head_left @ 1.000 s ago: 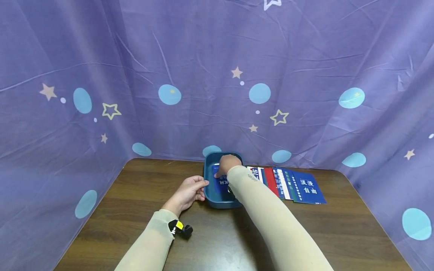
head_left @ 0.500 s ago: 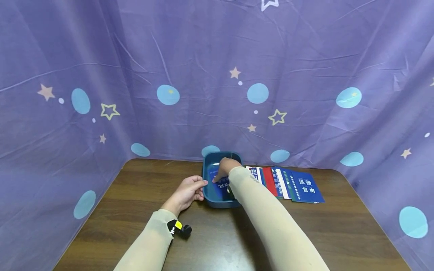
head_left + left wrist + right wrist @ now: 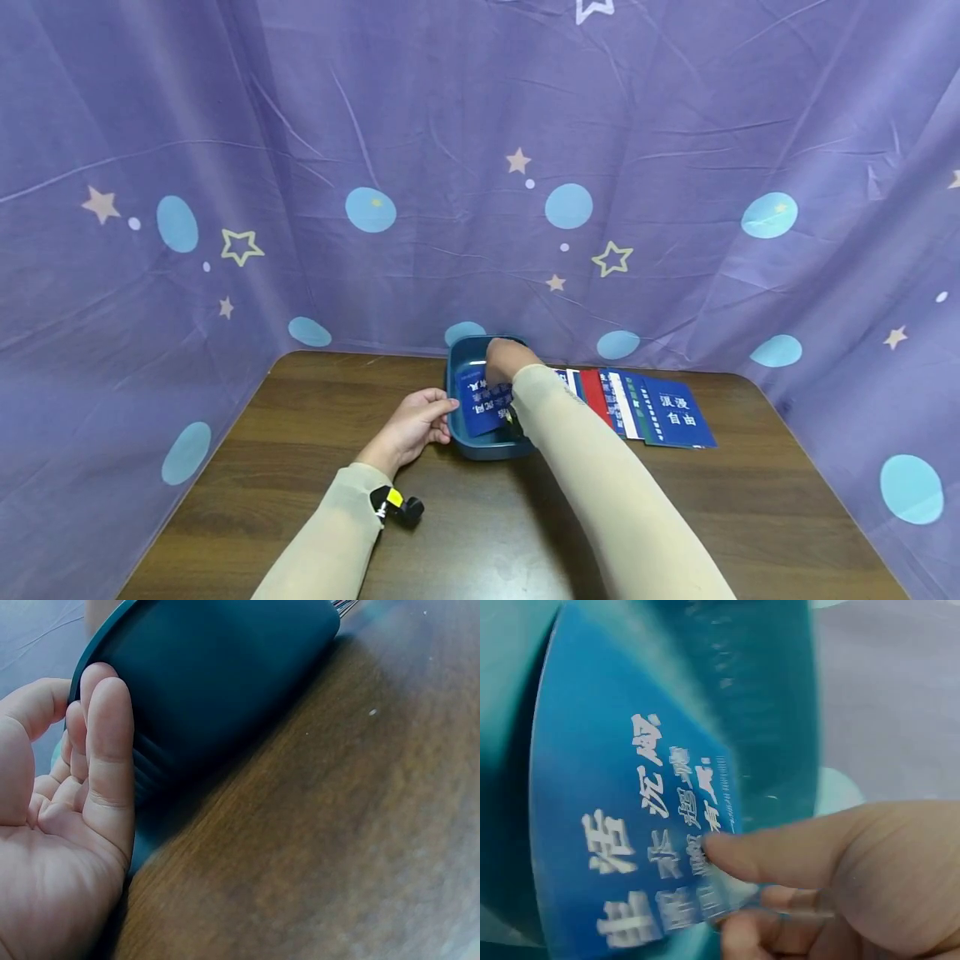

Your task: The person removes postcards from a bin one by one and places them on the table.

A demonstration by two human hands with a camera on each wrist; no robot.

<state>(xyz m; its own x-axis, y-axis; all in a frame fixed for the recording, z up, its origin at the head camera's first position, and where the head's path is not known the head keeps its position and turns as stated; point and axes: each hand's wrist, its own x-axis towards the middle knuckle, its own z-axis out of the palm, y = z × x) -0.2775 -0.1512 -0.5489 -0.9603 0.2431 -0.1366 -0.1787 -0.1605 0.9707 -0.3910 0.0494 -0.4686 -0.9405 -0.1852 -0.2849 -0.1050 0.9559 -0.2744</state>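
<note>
A teal plastic bin (image 3: 495,452) stands near the back of the table. My left hand (image 3: 411,427) holds its left rim; in the left wrist view the thumb is at the rim and the fingers lie against the outer wall. My right hand (image 3: 510,360) reaches down into the bin, its fingers hidden in the head view. In the right wrist view, thumb and fingers pinch the edge of a blue card (image 3: 577,765) with white Chinese characters. That card is tilted inside the bin.
Right of the bin, several overlapping cards (image 3: 681,417), blue, green, white and red, lie fanned out on the wooden table (image 3: 720,517). A purple curtain (image 3: 480,125) hangs close behind the table and along its sides.
My right hand now pinches the blue card and has lifted and tilted it from the bin's floor. The left hand stays on the rim.
</note>
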